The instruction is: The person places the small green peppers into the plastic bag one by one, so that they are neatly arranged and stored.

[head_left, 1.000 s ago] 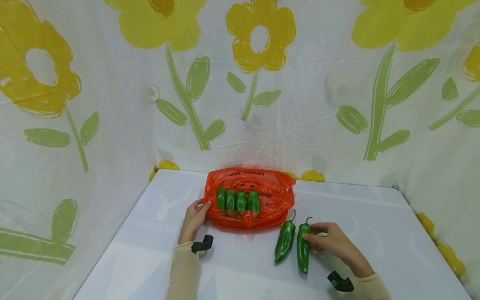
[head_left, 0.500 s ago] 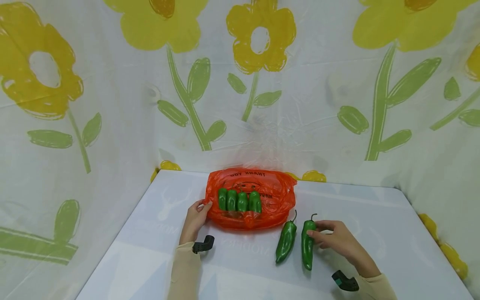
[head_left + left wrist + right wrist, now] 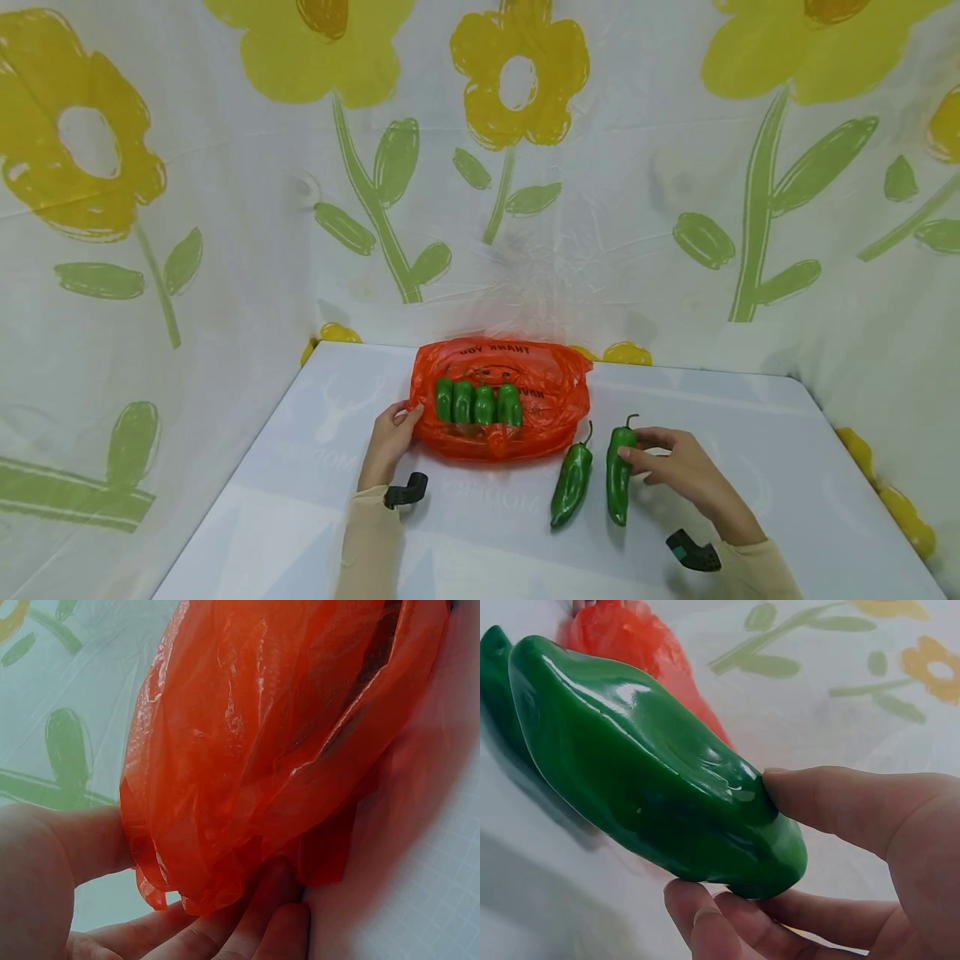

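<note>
A red plastic bag (image 3: 551, 417) lies open at the back of the table, with several green peppers (image 3: 484, 404) side by side in its mouth. My left hand (image 3: 390, 442) pinches the bag's left edge; in the left wrist view the thumb is on one side of the crumpled film (image 3: 217, 765) and the fingers are under it. Between thumb and fingertips, my right hand (image 3: 678, 467) holds a glossy green pepper (image 3: 618, 479) near its stem end, right of the bag. Another green pepper (image 3: 572, 486) lies on the table between that pepper and the bag.
The white table (image 3: 285, 508) carries faint printed patterns. Behind it and at both sides hangs a curtain (image 3: 600, 267) with large yellow flowers. A small black device (image 3: 406, 490) is worn on the left wrist and another black device (image 3: 693, 551) on the right.
The right hand has moved the pepper to the right and a little away from me, widening the gap to the pepper on the table. The left hand and bag stay in place.
</note>
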Motion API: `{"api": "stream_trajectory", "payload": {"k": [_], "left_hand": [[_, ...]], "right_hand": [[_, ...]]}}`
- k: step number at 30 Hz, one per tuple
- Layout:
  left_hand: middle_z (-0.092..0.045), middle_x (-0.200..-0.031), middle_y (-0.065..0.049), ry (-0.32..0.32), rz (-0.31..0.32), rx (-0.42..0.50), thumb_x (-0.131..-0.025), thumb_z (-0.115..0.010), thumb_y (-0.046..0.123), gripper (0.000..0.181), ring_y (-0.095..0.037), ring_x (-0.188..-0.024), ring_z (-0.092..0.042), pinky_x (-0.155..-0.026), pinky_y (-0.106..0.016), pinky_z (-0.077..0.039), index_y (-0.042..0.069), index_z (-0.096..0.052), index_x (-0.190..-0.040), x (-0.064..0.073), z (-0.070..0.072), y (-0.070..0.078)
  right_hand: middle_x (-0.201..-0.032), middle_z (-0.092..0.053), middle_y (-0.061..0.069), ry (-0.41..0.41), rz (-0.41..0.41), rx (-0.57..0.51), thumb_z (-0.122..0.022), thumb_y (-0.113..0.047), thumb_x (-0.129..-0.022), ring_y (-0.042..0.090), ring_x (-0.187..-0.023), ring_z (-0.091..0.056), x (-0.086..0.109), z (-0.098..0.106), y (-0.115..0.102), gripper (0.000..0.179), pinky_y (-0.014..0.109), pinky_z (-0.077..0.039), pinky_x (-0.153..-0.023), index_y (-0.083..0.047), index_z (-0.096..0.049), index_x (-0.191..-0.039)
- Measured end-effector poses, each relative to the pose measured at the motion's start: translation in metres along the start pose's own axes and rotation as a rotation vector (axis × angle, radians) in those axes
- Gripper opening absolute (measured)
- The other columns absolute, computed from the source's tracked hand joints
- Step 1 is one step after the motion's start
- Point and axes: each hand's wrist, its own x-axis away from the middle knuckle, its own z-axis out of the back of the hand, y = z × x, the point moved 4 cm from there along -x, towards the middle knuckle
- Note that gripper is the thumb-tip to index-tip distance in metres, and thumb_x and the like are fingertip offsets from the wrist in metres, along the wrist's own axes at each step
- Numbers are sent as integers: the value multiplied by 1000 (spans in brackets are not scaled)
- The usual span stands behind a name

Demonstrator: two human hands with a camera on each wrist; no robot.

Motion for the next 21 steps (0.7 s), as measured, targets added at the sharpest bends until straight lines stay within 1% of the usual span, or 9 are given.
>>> {"api": "stream_trajectory", "payload": {"k": [7,15,21], "left_hand": [[-53,-151,-28,1,3,-7,-106,-53,42,66,-38,-133,-59,-113,-52,-50,2,-38,-156,1,0,1],[-54,-150,-28,2,-6,-2,-106,-52,43,66,-38,-131,-60,-112,-50,-51,2,-38,-156,1,-1,3],[-53,-150,-28,-2,-8,-1,-106,-52,43,67,-38,-131,-60,-113,-51,-50,1,-37,-157,2,0,3]], "right_hand": [[-124,-69,21,3,28,-12,-72,-34,-97,21,-90,-75,-3,3,-5,61,32,-62,-73,7,-55,-138],[-124,-68,22,21,38,4,-73,-36,-96,22,-90,-76,-8,6,-15,62,32,-62,-74,6,-55,-137],[-125,-68,22,19,49,-1,-73,-37,-96,22,-91,-76,-13,8,-23,62,31,-62,-75,6,-56,-137]]}}
